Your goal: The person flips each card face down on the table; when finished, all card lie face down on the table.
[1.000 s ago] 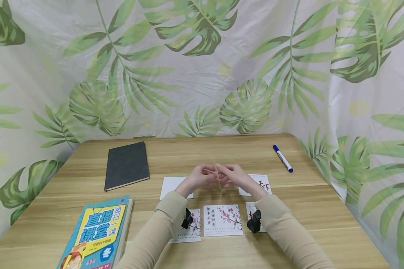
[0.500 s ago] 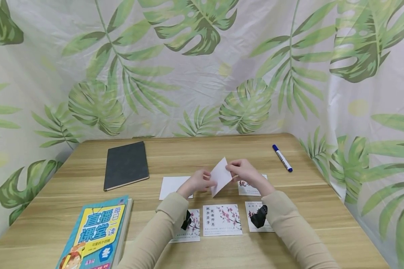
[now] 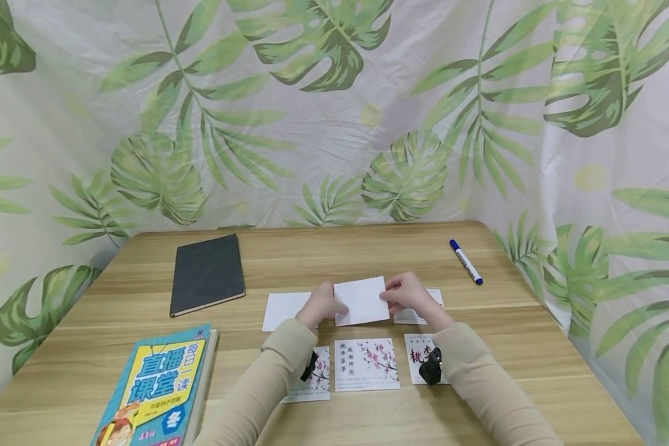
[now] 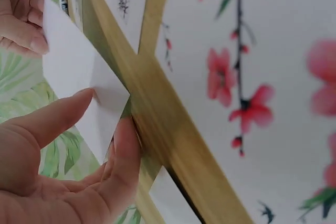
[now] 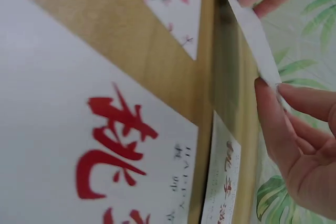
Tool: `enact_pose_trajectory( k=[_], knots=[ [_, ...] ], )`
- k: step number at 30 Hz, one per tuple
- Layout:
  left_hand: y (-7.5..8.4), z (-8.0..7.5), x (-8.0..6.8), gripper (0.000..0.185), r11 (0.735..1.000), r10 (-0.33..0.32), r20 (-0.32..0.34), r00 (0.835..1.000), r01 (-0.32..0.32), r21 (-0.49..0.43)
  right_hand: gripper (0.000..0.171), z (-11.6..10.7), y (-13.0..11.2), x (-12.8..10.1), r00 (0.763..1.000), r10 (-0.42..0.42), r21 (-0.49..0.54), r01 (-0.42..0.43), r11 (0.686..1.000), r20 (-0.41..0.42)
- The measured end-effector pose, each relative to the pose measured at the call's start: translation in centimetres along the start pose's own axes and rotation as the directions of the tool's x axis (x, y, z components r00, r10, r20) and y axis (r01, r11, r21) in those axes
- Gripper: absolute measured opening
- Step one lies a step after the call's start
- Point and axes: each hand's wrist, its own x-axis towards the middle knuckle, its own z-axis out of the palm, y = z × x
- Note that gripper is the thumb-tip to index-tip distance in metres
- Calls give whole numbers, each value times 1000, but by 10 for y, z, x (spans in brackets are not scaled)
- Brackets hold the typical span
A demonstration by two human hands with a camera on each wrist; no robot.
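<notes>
A white card (image 3: 361, 301), its blank side toward me, is held up by both hands over the middle of the table. My left hand (image 3: 324, 303) pinches its left end, thumb (image 4: 79, 106) on the blank face and fingers behind. At the opposite end my right hand (image 3: 408, 296) pinches the edge between thumb and fingers, as the right wrist view also shows. Below it lies a card with pink blossoms and Chinese characters (image 3: 367, 365). Another blossom card (image 3: 318, 375) is partly under the left forearm, and a card with red characters (image 3: 418, 353) is beside the right wrist.
A blank white card (image 3: 283, 310) lies left of the hands; a printed card (image 3: 418, 316) lies behind the right hand. A black notebook (image 3: 208, 274) and a thick blue-and-yellow book (image 3: 156, 384) are at left. A blue-capped marker (image 3: 466, 262) rests at the back right.
The held card was edge-on between the hands; it has been turned so its blank face shows and now lies lengthwise between them. The hands have moved apart to its two ends.
</notes>
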Motion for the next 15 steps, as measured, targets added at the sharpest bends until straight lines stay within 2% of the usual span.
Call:
enact_pose_trajectory(
  k=[5,11,15],
  knots=[
    [4,1,-4,47,994,5,-31,1000,-2,107,40,10,2,3,999,22,-112,-27,993,-41],
    [5,5,-4,47,987,3,-49,999,5,163,15,17,0,4,997,-10,-248,-9,969,-72],
    [4,7,-4,47,981,23,-70,997,-9,195,6,19,-2,2,997,-43,-280,22,960,-69]
  ],
)
